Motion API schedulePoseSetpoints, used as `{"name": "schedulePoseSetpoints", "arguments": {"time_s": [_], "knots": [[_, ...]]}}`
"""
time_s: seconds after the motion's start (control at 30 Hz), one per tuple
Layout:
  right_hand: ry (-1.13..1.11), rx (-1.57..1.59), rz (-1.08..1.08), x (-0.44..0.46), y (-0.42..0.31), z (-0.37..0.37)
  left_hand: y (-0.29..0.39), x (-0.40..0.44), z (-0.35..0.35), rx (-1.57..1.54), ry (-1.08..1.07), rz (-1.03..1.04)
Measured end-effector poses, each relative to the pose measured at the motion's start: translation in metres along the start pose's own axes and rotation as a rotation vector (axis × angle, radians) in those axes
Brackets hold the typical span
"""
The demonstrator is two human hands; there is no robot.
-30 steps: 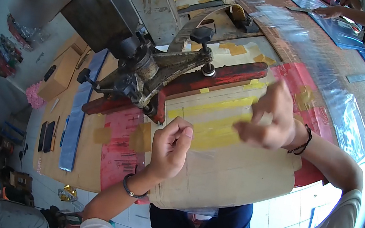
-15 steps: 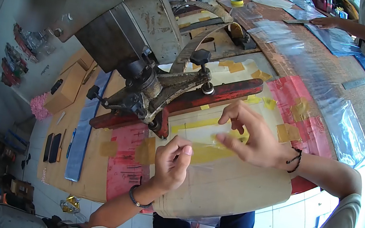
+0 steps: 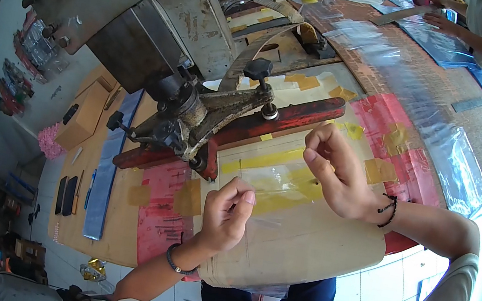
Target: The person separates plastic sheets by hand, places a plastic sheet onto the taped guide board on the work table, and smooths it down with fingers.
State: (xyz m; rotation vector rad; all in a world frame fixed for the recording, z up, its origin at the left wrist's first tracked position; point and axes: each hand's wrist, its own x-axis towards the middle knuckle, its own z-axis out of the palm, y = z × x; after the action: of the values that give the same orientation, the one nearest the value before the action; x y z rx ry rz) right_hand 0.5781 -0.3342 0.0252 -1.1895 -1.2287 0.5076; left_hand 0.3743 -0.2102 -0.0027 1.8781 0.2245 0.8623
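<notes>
My left hand [image 3: 226, 215] is closed, thumb pressed to the curled fingers, over the pale work sheet [image 3: 300, 251] with yellow tape strips. My right hand [image 3: 340, 174] pinches thumb against forefinger, higher and further right. Between the hands a glossy clear plastic film [image 3: 280, 182] catches the light; whether my fingers hold it cannot be made out. Just beyond them stands a machine's press head [image 3: 196, 113], with black knobs and a long red bar [image 3: 299, 114] running slantwise above the sheet.
Red plastic strips [image 3: 381, 120] and brown tape flank the sheet. At left lie a blue strip [image 3: 103, 191], dark tools and a cardboard box [image 3: 85, 113]. Clear film [image 3: 457, 169] covers the right table, where another person's hands [image 3: 441, 21] handle a ruler. Another person sits behind the machine.
My right hand has gone from spread fingers to a pinch and shifted slightly up and right. My left hand has stayed closed in about the same place. The other person's ruler has moved.
</notes>
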Motion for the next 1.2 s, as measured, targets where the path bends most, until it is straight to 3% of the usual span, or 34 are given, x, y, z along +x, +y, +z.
{"name": "schedulePoseSetpoints", "arguments": {"time_s": [0.1, 0.2, 0.3, 0.43, 0.63, 0.73, 0.87, 0.97, 1.07, 1.17, 1.2], "knots": [[0.014, 0.058, -0.024, 0.000, -0.001, 0.002, 0.000, 0.000, -0.001, 0.030, -0.007, 0.022], [0.107, 0.149, 0.108, 0.003, 0.002, 0.000, 0.002, 0.001, 0.000, 0.032, -0.011, 0.029], [-0.233, -0.489, -0.902, 0.015, -0.004, -0.018, 0.003, 0.001, -0.001, 0.040, -0.014, 0.019], [-0.014, -0.462, -0.516, -0.001, -0.005, -0.001, 0.004, 0.000, 0.001, 0.026, 0.008, 0.008], [-0.122, -0.229, -0.111, -0.001, -0.003, 0.006, 0.007, 0.001, -0.001, 0.112, 0.045, 0.075], [-0.262, -0.043, 0.325, 0.002, -0.017, 0.000, 0.004, 0.001, -0.001, 0.112, 0.053, 0.048], [-0.230, -0.081, 0.193, 0.007, 0.002, -0.002, -0.002, 0.004, 0.000, 0.038, 0.048, -0.036], [-0.154, 0.014, 0.182, 0.014, 0.004, -0.007, 0.010, 0.008, 0.006, -0.044, -0.029, -0.213], [-0.104, -0.033, 0.208, 0.017, 0.007, -0.012, 0.009, 0.007, 0.003, 0.074, -0.182, -0.200], [-0.082, 0.141, 0.212, 0.017, -0.007, -0.007, 0.010, 0.006, 0.002, 0.090, -0.152, -0.169], [-0.180, 0.129, 0.234, 0.017, -0.006, -0.009, 0.010, 0.006, 0.002, 0.086, -0.134, -0.149]]}}
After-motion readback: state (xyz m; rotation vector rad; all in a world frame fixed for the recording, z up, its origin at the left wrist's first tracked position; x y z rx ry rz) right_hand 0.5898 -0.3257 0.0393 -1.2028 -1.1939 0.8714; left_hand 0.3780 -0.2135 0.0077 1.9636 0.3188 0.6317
